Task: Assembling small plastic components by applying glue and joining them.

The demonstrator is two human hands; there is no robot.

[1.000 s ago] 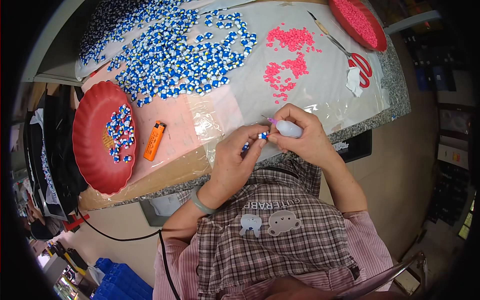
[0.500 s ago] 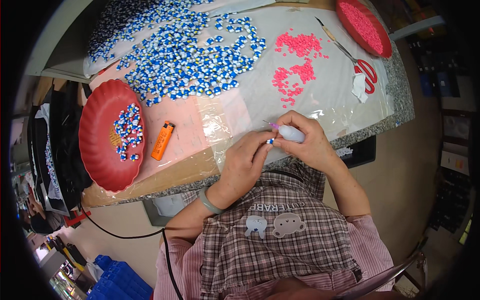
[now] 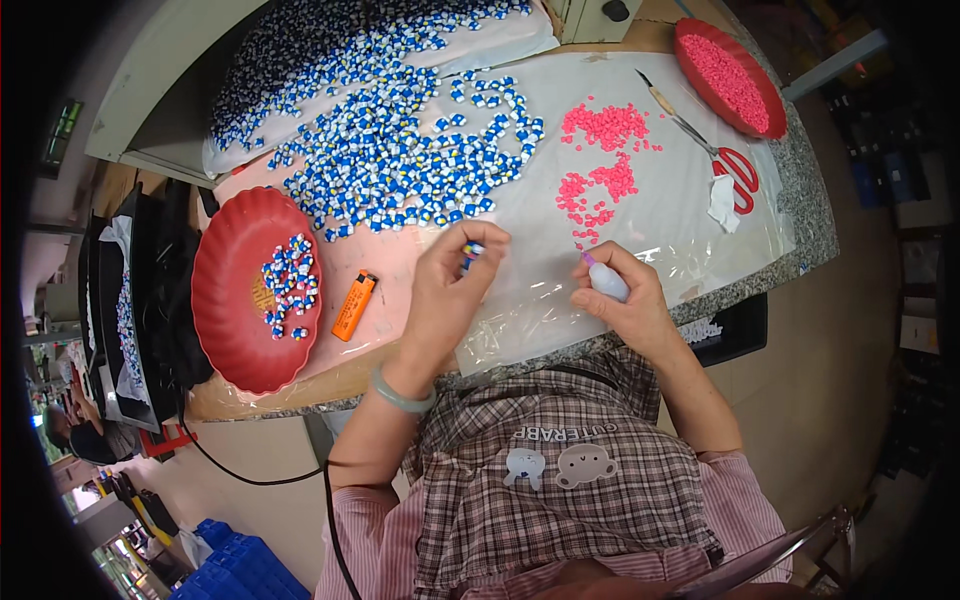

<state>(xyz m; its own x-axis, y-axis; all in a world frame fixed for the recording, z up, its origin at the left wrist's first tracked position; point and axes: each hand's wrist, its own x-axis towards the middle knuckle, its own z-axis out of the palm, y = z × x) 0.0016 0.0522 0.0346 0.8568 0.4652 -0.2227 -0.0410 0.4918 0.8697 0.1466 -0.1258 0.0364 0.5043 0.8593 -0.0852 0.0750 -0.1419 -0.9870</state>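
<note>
At far left, a scalloped red dish (image 3: pixel 222 300) holds a small batch of blue-and-white pieces (image 3: pixel 290 285), some showing touches of pink; these look like the finished ones. Just beside it an orange lighter (image 3: pixel 355 305) lies flat on the worktop (image 3: pixel 375 370). Beyond spreads a far larger heap (image 3: pixel 400 180) of similar pieces, so most of the work seems left. The left hand (image 3: pixel 440 290), below the heap, pinches a small blue piece (image 3: pixel 469 256) between curled fingers (how many it hides, I cannot tell). Apart from it, the right hand (image 3: pixel 640 308) has its fingers closed around a pale squeeze bottle (image 3: pixel 608 283), purple tip near the loose pink bits (image 3: pixel 606 125). Further right lie a wooden-handled pointed tool (image 3: pixel 662 100), red-handled scissors (image 3: pixel 738 180) and a white scrap (image 3: pixel 722 205); a second red dish (image 3: pixel 772 112) holds more pink bits. Nothing appears to stand between the hands and the pink bits
</note>
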